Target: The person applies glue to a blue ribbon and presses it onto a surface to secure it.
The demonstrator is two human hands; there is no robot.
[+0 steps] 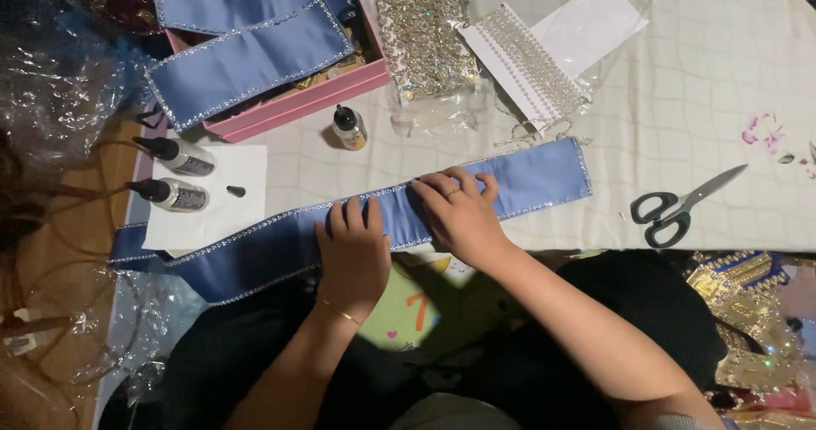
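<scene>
I press my left hand [353,247] and right hand [459,213], fingers flat and slightly spread, on the blue ribbon [527,179], pinning its rhinestone edge against the table [697,90].

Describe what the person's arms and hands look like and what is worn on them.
Both forearms are bare, with no sleeves showing on them. The left hand has a thin gold bracelet at the wrist. The right hand wears a slim ring on one finger. No gloves or watch are visible. Nails look short and plain.
</scene>
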